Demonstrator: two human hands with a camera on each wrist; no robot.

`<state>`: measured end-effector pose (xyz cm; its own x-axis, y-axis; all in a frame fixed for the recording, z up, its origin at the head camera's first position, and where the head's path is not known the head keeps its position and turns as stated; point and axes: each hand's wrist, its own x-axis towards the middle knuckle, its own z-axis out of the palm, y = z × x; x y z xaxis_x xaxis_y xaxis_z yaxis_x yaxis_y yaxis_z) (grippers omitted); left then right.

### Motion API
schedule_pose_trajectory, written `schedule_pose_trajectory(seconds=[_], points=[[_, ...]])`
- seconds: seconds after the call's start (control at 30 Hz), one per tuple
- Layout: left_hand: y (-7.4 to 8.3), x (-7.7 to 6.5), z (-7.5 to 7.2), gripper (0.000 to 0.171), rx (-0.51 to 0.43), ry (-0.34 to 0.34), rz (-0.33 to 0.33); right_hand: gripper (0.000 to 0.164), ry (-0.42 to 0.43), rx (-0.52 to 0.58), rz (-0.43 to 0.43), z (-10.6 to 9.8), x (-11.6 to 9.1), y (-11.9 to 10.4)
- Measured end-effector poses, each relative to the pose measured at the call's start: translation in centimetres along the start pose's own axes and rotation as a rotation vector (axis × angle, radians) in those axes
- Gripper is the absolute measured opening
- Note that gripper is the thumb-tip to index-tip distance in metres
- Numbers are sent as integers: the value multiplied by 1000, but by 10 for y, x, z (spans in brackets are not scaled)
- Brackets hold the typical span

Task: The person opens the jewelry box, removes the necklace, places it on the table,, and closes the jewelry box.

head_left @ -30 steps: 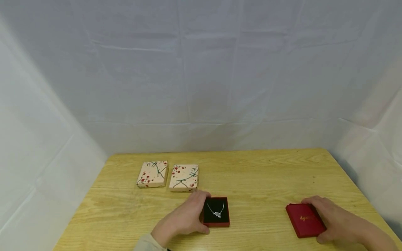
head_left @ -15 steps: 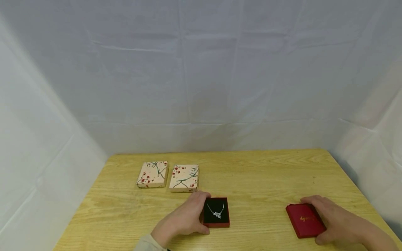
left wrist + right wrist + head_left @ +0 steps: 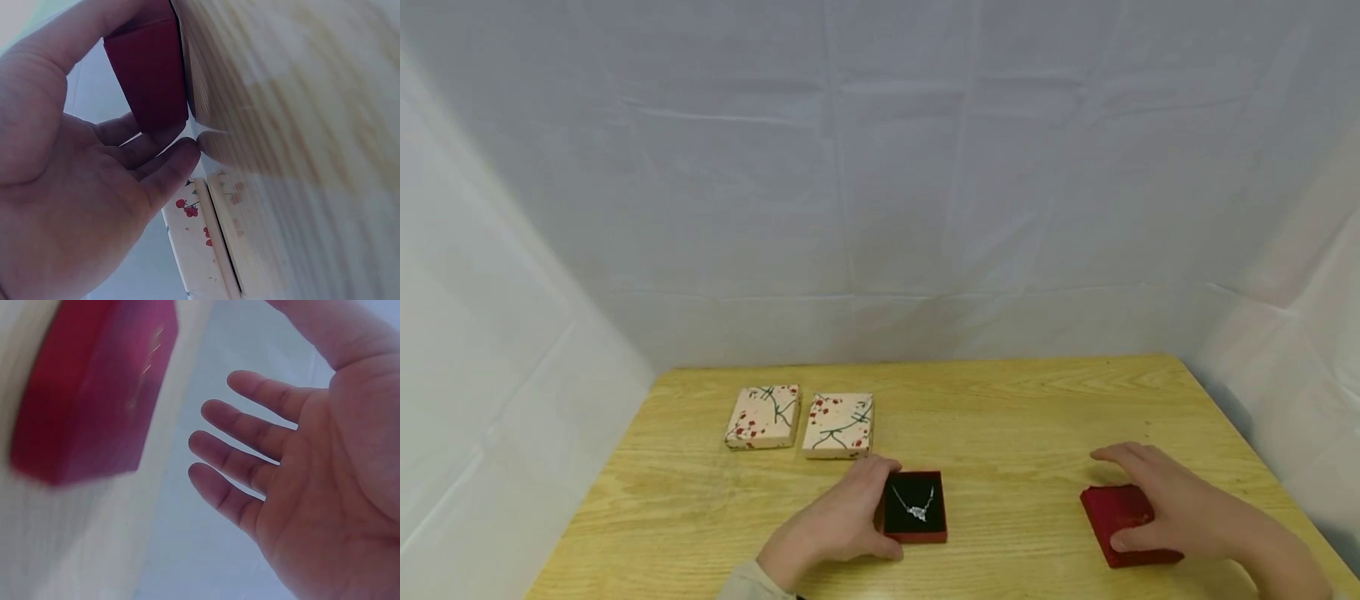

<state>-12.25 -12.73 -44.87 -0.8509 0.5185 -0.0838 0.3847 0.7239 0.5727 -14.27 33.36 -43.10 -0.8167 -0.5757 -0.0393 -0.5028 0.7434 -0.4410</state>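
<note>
A small red jewelry box [image 3: 916,537] sits near the table's front, its black insert bearing a silver necklace [image 3: 917,512]. My left hand [image 3: 842,521] grips this box from its left side, thumb at the near edge and fingers at the far edge. In the left wrist view the box's red side [image 3: 150,75] shows between thumb and fingers. At the right, a red lid [image 3: 1108,517] with gold lettering lies on the table. Above it hovers my right hand [image 3: 1180,508], fingers spread; the right wrist view shows the palm apart from the red lid [image 3: 94,394].
Two cream boxes with red blossoms and dark branches, a left one [image 3: 763,417] and a right one [image 3: 840,425], lie behind the left hand. The wooden table [image 3: 1015,425] is bordered by white cloth [image 3: 895,208] at the back and sides.
My right hand has let go of the red lid and lifted above it, fingers spreading. The left hand and the jewelry box have stayed in place.
</note>
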Motion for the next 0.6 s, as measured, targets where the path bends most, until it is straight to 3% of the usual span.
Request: schedule_pose_trajectory(seconds=[0.37,0.6], points=[[-5,0,1,95,-4,18,27,71,-2,35,-44,-8,39,-51],[-5,-1,1,94,2,18,28,50,23,13,-127,5,64,-75]])
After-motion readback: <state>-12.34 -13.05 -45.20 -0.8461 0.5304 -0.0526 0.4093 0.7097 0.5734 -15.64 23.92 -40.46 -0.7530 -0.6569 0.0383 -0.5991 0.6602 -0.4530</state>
